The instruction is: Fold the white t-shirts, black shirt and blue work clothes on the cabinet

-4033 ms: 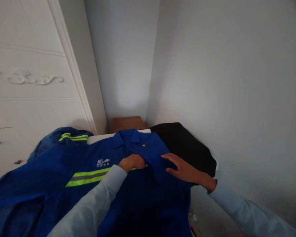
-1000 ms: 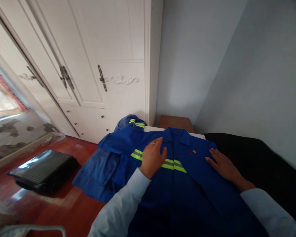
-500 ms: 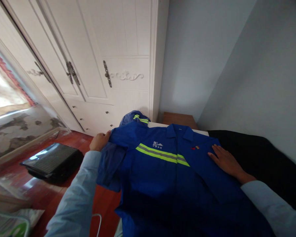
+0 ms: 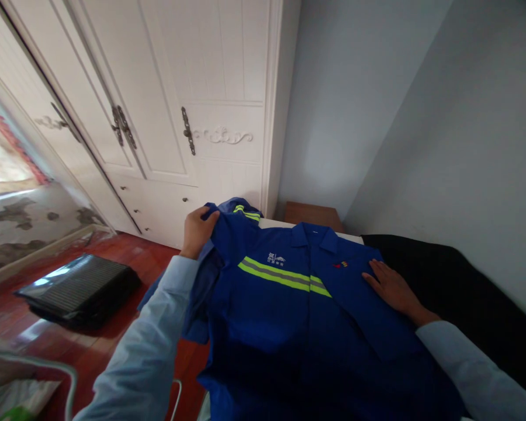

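A blue work jacket [image 4: 267,304] with a yellow-green and grey reflective stripe lies spread out, front side up, its collar pointing away from me. My left hand [image 4: 198,231] is closed on the jacket's sleeve at the left and holds it raised. On the other side, my right hand [image 4: 397,290] lies flat with fingers stretched out on the shoulder and folded-over sleeve, near a small red and yellow emblem. White lettering and a logo sit above the stripe. Another blue garment [image 4: 200,292] with reflective stripes hangs partly hidden behind the held sleeve.
Black cloth [image 4: 456,275] covers the area at the right. A white wardrobe [image 4: 228,70] with metal handles stands ahead, beside a brown wooden piece [image 4: 313,215]. On the red floor at left lies a black plastic-wrapped package [image 4: 81,289]. A pale curved tube [image 4: 68,374] is at lower left.
My left hand has lifted the sleeve and moved it up and inward, toward the jacket's body. My right hand stays flat on the shoulder. The view has shifted slightly.
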A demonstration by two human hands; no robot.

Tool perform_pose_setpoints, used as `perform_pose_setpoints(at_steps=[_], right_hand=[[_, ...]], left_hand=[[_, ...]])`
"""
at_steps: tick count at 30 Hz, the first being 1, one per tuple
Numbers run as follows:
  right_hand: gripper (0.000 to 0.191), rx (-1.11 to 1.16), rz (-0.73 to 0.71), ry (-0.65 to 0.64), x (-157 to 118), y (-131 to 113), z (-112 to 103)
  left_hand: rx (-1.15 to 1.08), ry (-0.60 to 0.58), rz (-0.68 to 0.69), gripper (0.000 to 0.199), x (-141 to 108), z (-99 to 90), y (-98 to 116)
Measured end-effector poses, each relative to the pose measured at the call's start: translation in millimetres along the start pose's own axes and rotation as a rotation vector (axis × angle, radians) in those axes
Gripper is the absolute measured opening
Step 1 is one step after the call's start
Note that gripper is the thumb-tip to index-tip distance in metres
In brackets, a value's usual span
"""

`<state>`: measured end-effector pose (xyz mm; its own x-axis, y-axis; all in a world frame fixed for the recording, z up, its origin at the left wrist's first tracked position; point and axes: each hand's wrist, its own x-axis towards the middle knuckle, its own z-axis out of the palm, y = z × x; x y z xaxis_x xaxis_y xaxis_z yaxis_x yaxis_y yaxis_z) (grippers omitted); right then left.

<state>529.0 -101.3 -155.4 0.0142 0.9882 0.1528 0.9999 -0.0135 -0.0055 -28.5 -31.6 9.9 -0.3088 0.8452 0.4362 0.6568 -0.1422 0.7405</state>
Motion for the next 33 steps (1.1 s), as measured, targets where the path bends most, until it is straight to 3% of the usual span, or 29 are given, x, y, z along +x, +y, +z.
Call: perform_pose_setpoints(at_steps=[2, 3, 6, 9, 12, 15, 18, 21, 23, 27, 30, 33], right_hand=[[0.073, 0.004, 0.001, 0.005, 0.0, 0.8, -0.1], [0.073, 0.005, -0.001, 0.009, 0.0, 1.3, -0.1], [0.074, 0.009, -0.015, 0.009, 0.2, 1.9, -1.4], [0.075, 0.014, -0.005, -0.019, 0.1, -0.4, -4.6], [0.075, 0.009, 0.021, -0.043, -0.8, -4.3, -8.1], [0.073, 0.008, 0.016, -0.067, -2.6, -8.2, -13.5], [0.064, -0.041, 0.051, -0.108, -1.1, -17.0, -26.6], [0.049, -0.106, 0.055, -0.100, 9.1, -43.5, -50.9], [0.043, -0.050, -0.047, -0.024, 21.3, -75.7, -70.7], [0.040, 0.344, -0.239, 0.053, 56.5, -166.6, -99.2], [0.036, 0.576, -0.318, -0.027, 91.3, -235.1, -99.0], [0.040, 0.649, -0.258, -0.114, 130.0, -284.3, -84.5]], left_hand=[[0.092, -0.043, 0.294, 0.025, -18.2, 11.4, 28.7], [0.136, -0.152, 0.448, 0.025, -30.4, 18.6, 42.2], [0.232, -0.667, 0.900, 0.028, -73.7, 42.2, 69.6], [0.321, -0.847, 1.033, 0.039, -113.3, 59.1, 71.1], [0.336, -0.853, 1.015, 0.040, -139.5, 62.2, 52.5], [0.271, -0.818, 0.955, 0.041, -154.3, 52.3, 26.5], [0.253, -0.641, 0.868, 0.044, -161.7, 35.8, 2.0], [0.347, -0.417, 0.742, 0.045, -162.6, 22.9, -18.0], [0.417, -0.336, 0.664, 0.047, -160.2, 20.2, -27.9], [0.471, -0.322, 0.609, 0.044, -153.8, 27.0, -36.2], [0.462, -0.280, 0.616, 0.036, -150.4, 34.4, -37.2], [0.396, -0.237, 0.621, 0.025, -148.6, 39.3, -42.6]])
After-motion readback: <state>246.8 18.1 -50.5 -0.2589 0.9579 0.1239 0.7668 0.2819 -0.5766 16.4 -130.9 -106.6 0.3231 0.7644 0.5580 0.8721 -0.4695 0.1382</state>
